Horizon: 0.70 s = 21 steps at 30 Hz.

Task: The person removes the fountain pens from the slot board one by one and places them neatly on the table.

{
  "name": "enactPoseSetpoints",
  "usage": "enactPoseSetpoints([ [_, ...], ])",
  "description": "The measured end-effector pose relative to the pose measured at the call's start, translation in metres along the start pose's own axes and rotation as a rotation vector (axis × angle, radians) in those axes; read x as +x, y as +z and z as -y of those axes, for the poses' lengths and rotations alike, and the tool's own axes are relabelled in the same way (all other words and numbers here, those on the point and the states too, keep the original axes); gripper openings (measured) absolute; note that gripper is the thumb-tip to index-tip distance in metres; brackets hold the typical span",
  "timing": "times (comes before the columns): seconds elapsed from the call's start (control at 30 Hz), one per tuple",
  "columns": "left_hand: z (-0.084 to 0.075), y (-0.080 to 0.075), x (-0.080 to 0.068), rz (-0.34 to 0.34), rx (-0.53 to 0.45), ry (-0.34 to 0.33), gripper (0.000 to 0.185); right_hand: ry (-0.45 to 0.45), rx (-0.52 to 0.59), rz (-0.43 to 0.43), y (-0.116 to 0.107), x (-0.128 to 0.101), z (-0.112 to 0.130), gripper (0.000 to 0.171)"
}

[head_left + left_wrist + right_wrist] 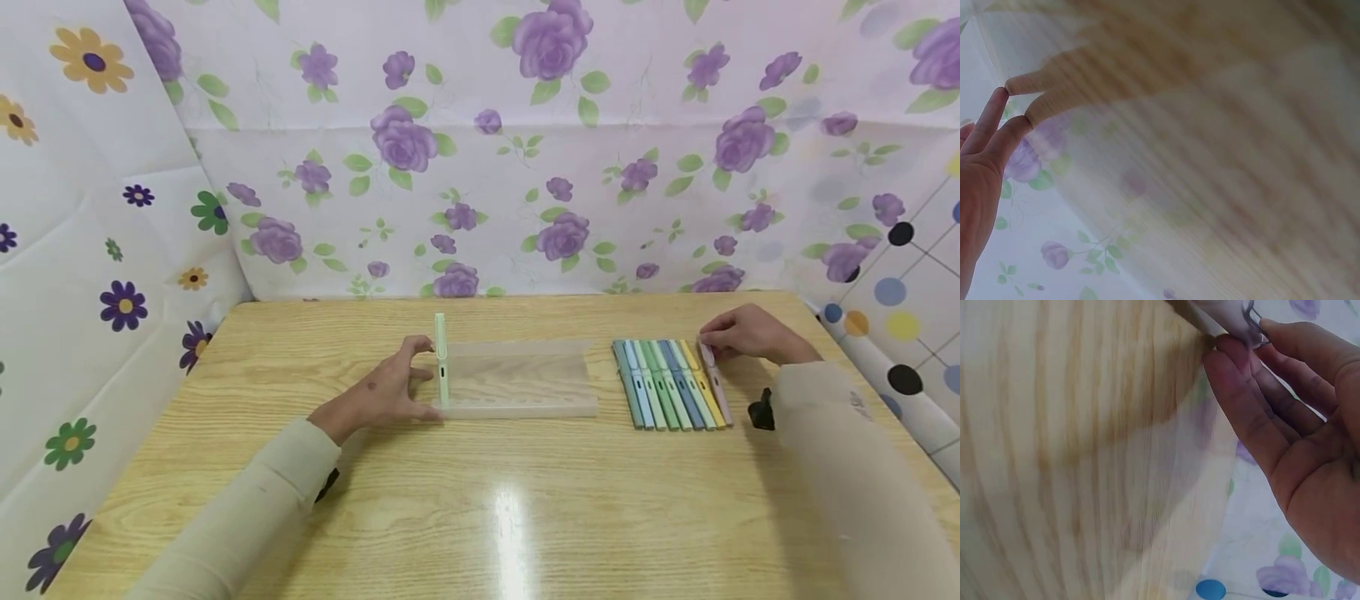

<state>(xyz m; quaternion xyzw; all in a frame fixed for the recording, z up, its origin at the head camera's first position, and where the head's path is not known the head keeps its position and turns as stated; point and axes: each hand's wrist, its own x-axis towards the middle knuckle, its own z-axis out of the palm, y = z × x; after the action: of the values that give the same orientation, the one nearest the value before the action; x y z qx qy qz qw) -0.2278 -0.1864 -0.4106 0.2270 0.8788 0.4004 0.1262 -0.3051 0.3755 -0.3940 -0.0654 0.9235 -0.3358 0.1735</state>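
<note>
My left hand [386, 387] is at the left end of a clear plastic pen holder [517, 411], fingers spread, thumb by its front corner. In the left wrist view, two of its fingers [1015, 128] reach down to the wood surface. A pale green capped pen [442, 367] lies across the holder's left end, beside those fingers. At the right, my right hand [750, 332] pinches the clip end of a mauve pen [717, 383]. The right wrist view shows that pen's cap and metal clip [1254, 319] between thumb and fingertips.
Left of the mauve pen, a row of several capped pens [667, 387] in green, blue and yellow lies side by side. The wooden table [450, 500] meets a flowered cloth [517, 208] at the back. A black wrist-camera piece [762, 410] shows by the right sleeve.
</note>
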Motion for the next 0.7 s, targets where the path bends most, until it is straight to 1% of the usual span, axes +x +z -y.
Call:
enactPoseSetpoints([
  [0.2, 0.000, 0.000, 0.000, 0.005, -0.004, 0.000, 0.103, -0.009, -0.059, -0.018, 0.005, 0.004, 0.005, 0.030],
  [0.3, 0.000, 0.000, 0.000, 0.006, -0.001, 0.000, 0.103, 0.002, -0.060, -0.024, 0.007, 0.003, 0.007, 0.026],
  [0.57, 0.000, 0.000, -0.001, 0.005, 0.003, 0.000, 0.104, 0.029, -0.053, -0.024, 0.009, 0.002, 0.012, 0.027],
  [0.7, 0.000, 0.000, 0.000, 0.006, -0.005, 0.002, 0.104, 0.049, -0.026, -0.034, 0.007, 0.002, 0.013, 0.029],
])
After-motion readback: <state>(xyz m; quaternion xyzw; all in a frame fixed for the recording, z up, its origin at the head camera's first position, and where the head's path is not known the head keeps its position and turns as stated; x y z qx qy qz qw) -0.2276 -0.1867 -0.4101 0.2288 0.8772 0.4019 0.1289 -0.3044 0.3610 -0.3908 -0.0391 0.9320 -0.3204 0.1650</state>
